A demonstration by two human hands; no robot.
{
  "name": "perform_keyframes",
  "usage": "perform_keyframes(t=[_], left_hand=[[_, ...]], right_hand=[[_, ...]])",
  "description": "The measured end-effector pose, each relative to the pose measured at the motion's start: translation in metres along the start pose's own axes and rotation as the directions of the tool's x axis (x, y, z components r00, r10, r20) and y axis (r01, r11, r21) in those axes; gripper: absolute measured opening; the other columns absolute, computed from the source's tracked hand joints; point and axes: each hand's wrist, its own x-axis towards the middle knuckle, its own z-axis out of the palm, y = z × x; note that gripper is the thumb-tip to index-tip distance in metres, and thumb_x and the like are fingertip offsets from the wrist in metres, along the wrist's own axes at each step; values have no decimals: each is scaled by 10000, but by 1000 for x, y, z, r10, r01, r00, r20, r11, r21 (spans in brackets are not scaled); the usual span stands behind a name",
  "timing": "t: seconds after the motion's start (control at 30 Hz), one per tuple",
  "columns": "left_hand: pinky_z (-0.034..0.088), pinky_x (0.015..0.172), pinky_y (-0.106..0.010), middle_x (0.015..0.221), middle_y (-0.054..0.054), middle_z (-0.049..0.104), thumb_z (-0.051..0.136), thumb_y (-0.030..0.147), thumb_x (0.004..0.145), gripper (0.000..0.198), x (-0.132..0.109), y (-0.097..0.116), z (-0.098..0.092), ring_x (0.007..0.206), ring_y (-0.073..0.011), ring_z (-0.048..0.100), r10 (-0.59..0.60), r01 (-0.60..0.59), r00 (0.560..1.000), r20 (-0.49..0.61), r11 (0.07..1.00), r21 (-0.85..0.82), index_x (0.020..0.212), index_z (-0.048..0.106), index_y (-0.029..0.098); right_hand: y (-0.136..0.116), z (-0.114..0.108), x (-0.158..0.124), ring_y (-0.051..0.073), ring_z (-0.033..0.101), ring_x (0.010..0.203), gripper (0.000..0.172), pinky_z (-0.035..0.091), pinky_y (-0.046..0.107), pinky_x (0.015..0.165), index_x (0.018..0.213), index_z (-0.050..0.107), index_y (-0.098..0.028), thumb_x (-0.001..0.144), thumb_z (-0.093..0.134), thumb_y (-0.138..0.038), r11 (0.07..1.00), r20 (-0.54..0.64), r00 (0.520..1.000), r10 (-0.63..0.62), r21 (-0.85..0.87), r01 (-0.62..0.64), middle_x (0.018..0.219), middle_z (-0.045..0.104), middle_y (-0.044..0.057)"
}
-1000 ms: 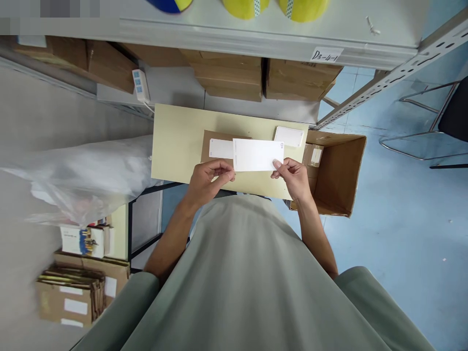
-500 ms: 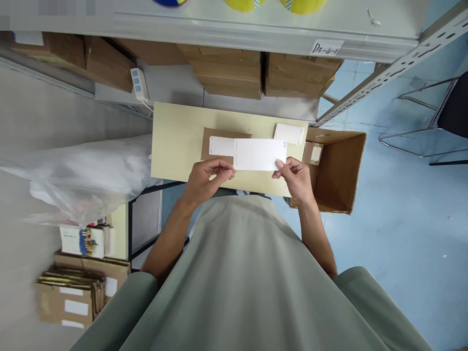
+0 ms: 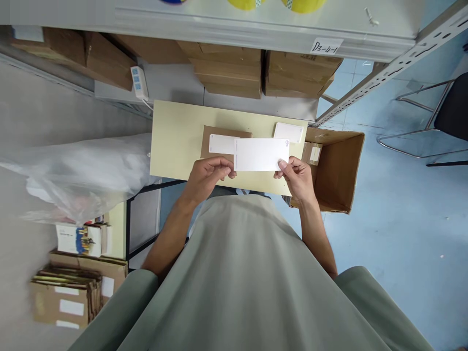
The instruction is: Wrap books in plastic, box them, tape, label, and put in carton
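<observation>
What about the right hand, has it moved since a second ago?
Yes: the right hand has shifted slightly rightward, judged against the pale yellow tabletop.

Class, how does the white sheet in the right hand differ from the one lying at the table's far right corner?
The held sheet is pinched by the right hand; the corner sheet lies on the table. The held sheet looks larger in this view than the corner sheet. The held sheet's small mark is at upper right; the corner sheet's is at lower right. Both are white and oblong.
</observation>
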Motion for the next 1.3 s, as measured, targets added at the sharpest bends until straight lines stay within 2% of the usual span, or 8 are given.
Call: perform_keyframes(t=[0.23,0.43,0.6,0.77,0.9,1.03,1.17,1.3], left_hand=[[663,828,-403,819,-53,783,778,366,877,162,-5,2,2,824,-244,788,71,-71,997,16,997,20,817,775,215],[673,810,-394,805,-48,774,781,373,874,174,-7,2,5,800,-235,786,87,-87,996,10,996,35,804,760,214],[670,805,-388,807,-48,772,771,361,882,165,-10,5,6,804,-231,779,96,-96,995,18,995,18,812,761,212],[654,795,-370,821,-49,769,766,376,913,179,-15,6,7,806,-217,754,111,-112,993,30,993,31,842,761,212],[629,786,-355,841,-44,766,757,389,941,185,-18,3,6,805,-205,731,129,-131,991,27,990,53,870,758,218],[596,765,-342,865,-44,763,742,419,973,211,-19,0,2,802,-196,706,151,-154,988,31,982,106,893,759,224],[559,746,-327,876,-37,767,722,456,996,240,-19,-3,-8,806,-191,677,188,-197,980,66,963,182,913,766,235],[546,748,-325,902,-43,785,681,470,1024,262,-17,-9,-24,801,-189,666,230,-249,967,108,944,216,934,772,241]], right_hand=[[0,-2,-3,179,706,670,558,636,380,767,716,653,-278,826,929,-751,999,-2,1000,-13,-37,13,658,691,-32],[-1,-2,-6,196,715,689,608,652,409,782,719,632,-283,808,892,-825,995,-16,1000,2,-105,-4,677,694,-19],[-1,-3,-9,178,697,672,562,635,379,767,725,654,-278,836,912,-766,997,-2,1000,-9,-74,9,671,688,-27],[16,0,-3,164,679,669,528,600,336,721,800,709,-261,882,872,-756,985,-19,1000,18,-171,-21,725,705,-15],[24,16,-3,158,650,724,487,577,324,706,1055,802,-270,897,871,-726,916,-54,994,-93,-395,65,959,760,12],[7,45,-18,174,631,762,368,586,358,741,1024,848,-304,1022,773,-664,881,83,969,-234,-403,248,985,737,35],[-11,72,-28,190,661,803,339,585,358,705,1026,875,-321,1031,776,-645,864,207,949,-238,-401,304,968,731,41],[-9,93,-29,184,669,788,339,601,355,700,1038,881,-317,1022,789,-643,832,212,951,-227,-465,302,981,739,41]])
